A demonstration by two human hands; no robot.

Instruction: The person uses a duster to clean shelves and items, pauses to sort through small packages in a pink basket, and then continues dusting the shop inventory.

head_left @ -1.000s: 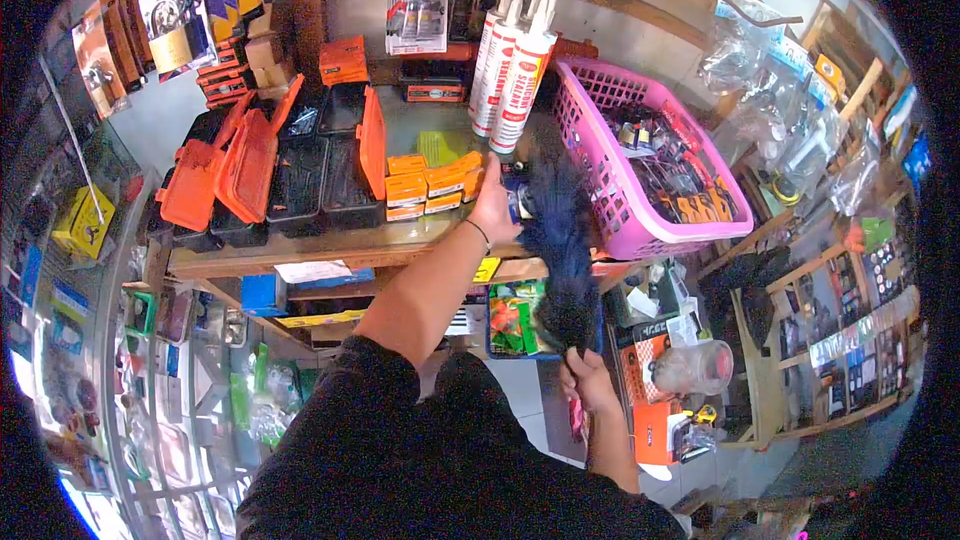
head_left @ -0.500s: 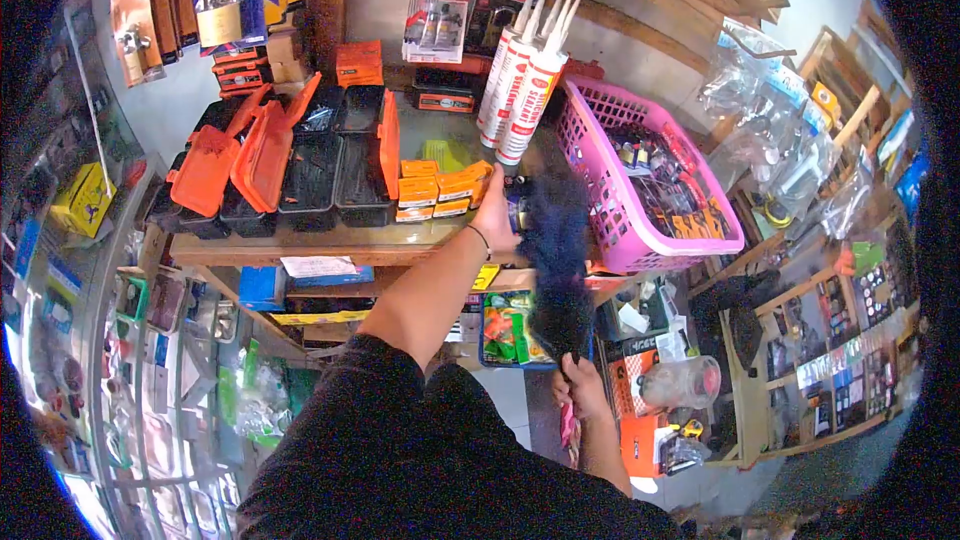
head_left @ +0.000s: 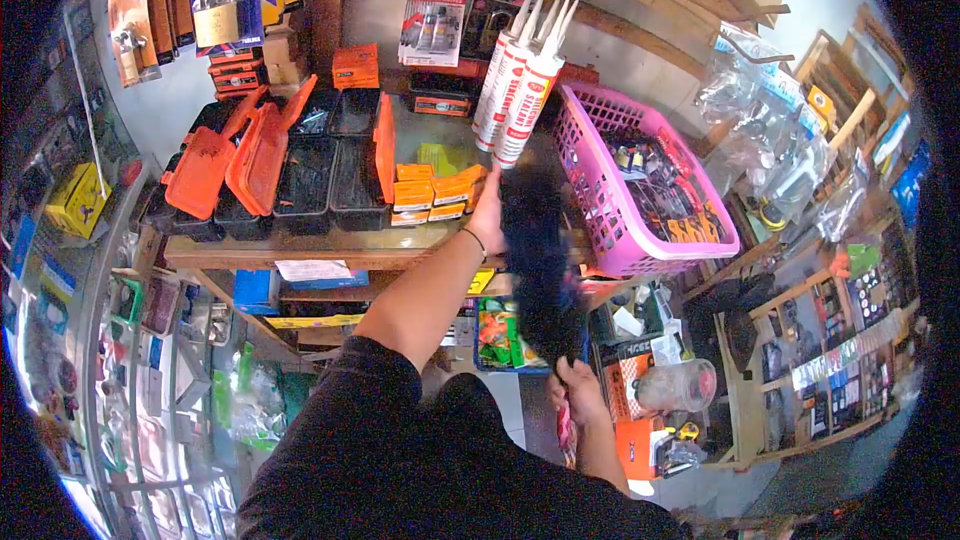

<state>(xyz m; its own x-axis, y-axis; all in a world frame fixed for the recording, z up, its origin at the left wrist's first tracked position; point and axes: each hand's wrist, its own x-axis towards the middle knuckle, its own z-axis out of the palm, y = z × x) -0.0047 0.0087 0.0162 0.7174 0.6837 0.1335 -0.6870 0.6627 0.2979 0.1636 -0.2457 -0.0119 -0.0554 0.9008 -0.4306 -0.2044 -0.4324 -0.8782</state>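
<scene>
A dark, fluffy duster [head_left: 540, 270], smeared by motion, stands nearly upright in front of the shelf. My right hand [head_left: 580, 390] is closed around its lower end, with a pink-red piece [head_left: 566, 435] showing below the fist. At the shelf edge is my left hand [head_left: 486, 218], its thumb side up near the base of the white silicone sealant tubes [head_left: 527, 105]. The duster covers the fingers of that hand, so their grip is hidden. Just left of it sit small orange boxes [head_left: 430, 195]. To the right of the duster is a pink plastic basket [head_left: 600, 180] of small packaged goods.
Black organizer boxes [head_left: 305, 180] with raised orange lids [head_left: 255, 160] line the wooden shelf [head_left: 300, 252]. Padlock packs [head_left: 225, 10] hang at upper left. Glass shelving [head_left: 120, 360] runs along the left; a clear plastic jar [head_left: 680, 385] and more goods lie at lower right.
The duster has swung slightly left and now covers more of my left hand. My right hand has shifted a little left with it. The view has moved slightly.
</scene>
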